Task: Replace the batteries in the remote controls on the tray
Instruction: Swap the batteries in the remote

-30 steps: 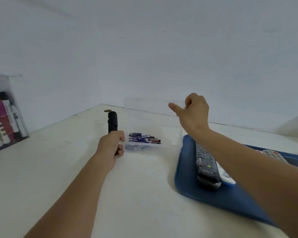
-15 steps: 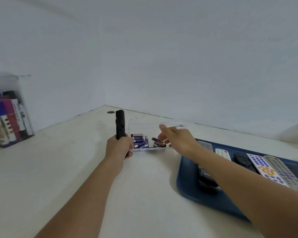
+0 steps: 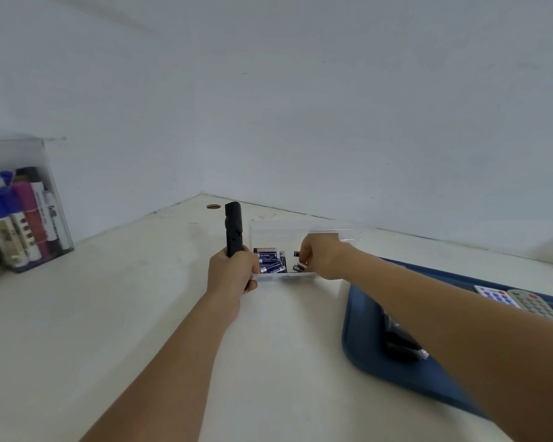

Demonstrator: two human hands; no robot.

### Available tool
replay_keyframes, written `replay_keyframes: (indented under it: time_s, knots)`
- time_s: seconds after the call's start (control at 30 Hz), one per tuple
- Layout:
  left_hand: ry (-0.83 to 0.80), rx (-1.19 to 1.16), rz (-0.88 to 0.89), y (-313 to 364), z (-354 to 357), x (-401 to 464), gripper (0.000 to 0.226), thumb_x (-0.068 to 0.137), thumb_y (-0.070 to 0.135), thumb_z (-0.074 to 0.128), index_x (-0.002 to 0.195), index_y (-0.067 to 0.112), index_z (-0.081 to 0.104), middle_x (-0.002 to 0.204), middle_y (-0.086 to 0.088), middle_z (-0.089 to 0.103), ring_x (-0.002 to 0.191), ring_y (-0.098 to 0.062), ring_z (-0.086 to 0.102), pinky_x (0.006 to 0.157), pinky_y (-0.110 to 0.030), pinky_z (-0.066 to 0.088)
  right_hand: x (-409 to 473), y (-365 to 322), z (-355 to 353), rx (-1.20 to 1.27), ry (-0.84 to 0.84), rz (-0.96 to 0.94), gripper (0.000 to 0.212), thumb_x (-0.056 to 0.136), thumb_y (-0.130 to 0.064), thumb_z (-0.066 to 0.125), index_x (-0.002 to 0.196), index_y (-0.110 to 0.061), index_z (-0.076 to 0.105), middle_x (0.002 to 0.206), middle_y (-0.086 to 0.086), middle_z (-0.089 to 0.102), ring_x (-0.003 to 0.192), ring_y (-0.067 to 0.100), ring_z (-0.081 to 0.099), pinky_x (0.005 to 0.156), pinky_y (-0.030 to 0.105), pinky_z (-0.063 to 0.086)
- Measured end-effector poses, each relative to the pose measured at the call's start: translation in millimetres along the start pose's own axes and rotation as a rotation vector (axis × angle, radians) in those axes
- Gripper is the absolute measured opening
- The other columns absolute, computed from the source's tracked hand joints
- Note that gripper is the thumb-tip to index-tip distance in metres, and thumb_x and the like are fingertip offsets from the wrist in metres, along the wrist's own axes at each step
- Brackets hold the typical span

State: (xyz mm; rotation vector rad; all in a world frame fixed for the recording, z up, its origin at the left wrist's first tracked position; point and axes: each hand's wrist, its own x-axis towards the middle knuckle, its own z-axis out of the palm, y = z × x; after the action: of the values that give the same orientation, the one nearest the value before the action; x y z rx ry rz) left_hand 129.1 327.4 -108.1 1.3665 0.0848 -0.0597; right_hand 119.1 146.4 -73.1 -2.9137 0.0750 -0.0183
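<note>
Head view: the left hand grips the lower end of a black remote, held upright, fingers curled fully round it. Just right of those fingers sits the clear box of batteries. The right hand reaches into the box, fingertips pinching one battery. The blue tray lies beneath the right forearm.

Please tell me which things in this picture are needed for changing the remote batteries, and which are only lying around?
For the job:
- black remote, gripped upright by the left hand
- clear box of batteries, with the right hand reaching into it
- blue tray with more remotes

Just lying about:
- clear container of markers at far left
- round hole in the table
</note>
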Motion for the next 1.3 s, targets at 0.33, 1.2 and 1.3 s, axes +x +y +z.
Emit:
replay_keyframes:
  time_s: [0.33,1.2,1.3]
  knots:
    - [0.005,-0.047,-0.001,-1,1,-2,0.019,0.076,-0.009,0.059,0.078,0.01,0.059,0.066,-0.005,0.051,0.045,-0.014,0.04,0.043,-0.023,0.042,11,-35,-1,0.001,0.206,-0.252,0.017,0.095,-0.013,0.058,0.105,-0.005,0.069,0.095,0.009,0.062,0.087,0.023,0.055,0.084,0.033,0.049]
    - [0.134,-0.157,0.112,4,0,-8,0.017,0.088,0.014,0.076,0.088,0.011,0.06,0.065,-0.002,0.047,0.046,-0.013,0.04,0.04,-0.024,0.038,-60,25,-48,0.259,0.194,-0.201,0.016,0.098,-0.019,0.06,0.088,-0.011,0.071,0.073,-0.002,0.064,0.055,0.008,0.045,0.053,0.015,0.035]
    - [-0.019,-0.37,0.182,23,8,-40,0.031,0.102,0.034,0.053,0.085,0.01,0.061,0.062,-0.001,0.043,0.04,-0.011,0.033,0.037,-0.019,0.029,-92,51,-59,0.59,0.232,-0.2,0.016,0.097,-0.018,0.063,0.088,-0.009,0.074,0.074,0.013,0.067,0.055,0.011,0.042,0.053,0.022,0.035]
